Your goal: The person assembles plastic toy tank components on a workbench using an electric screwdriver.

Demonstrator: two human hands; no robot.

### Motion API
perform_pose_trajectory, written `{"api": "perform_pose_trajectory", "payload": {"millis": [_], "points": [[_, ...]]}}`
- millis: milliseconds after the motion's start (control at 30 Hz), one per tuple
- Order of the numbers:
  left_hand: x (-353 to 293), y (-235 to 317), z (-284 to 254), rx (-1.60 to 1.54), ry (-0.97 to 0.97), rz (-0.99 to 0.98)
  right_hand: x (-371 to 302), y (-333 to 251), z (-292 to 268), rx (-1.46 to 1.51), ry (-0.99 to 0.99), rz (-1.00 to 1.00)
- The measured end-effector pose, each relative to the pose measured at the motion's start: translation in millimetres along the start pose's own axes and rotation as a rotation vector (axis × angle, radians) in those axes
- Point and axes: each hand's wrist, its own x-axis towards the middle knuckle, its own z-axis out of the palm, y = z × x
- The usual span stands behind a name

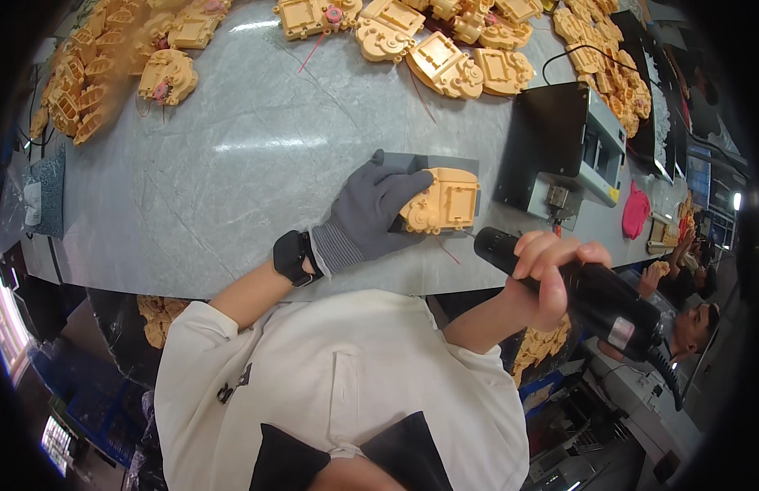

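My left hand (378, 204), in a grey knitted glove, grips a yellow-orange plastic housing (451, 200) from its left side. The housing rests on a dark grey block (428, 161) on the table. My bare right hand (551, 270) is wrapped around a black electric screwdriver (604, 303) with a coiled cord. Its tip points left, toward the housing's lower right edge; whether it touches a screw there is too small to tell. A thin red wire (450, 252) sticks out below the housing.
Beyond my hands stands a black-sided screw feeder (551, 147). Piles of similar housings lie at the far left (89, 74), far middle (445, 61) and far right (600, 57). A pink cloth (636, 209) is at the right. Another person (694, 327) sits at the far right.
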Motion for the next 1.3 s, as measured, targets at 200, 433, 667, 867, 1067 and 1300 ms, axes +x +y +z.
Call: {"api": "perform_pose_trajectory", "payload": {"millis": [200, 433, 667, 867, 1067, 1300], "points": [[-0.9, -2.5, -1.8, 0.014, -0.042, 0.000, 2.7, 5.9, 3.3, -0.025, -0.049, 0.015], [0.8, -0.9, -3.7, -0.005, -0.030, -0.013, 2.6, 3.3, 0.8, -0.037, -0.082, 0.037], [0.4, -1.7, -6.0, 0.006, -0.067, -0.011, 3.5, 4.9, 3.7, -0.032, -0.120, 0.021], [0.3, -1.1, -5.1, 0.015, -0.085, -0.006, 0.3, 6.2, 4.7, -0.042, -0.097, 0.002], [0.0, -2.0, -4.3, 0.004, -0.083, 0.001, -0.3, 7.7, 5.7, -0.044, -0.077, 0.024], [0.7, -2.8, -3.9, 0.013, -0.085, -0.002, 1.4, 10.5, 1.8, -0.023, -0.132, 0.050]]}}
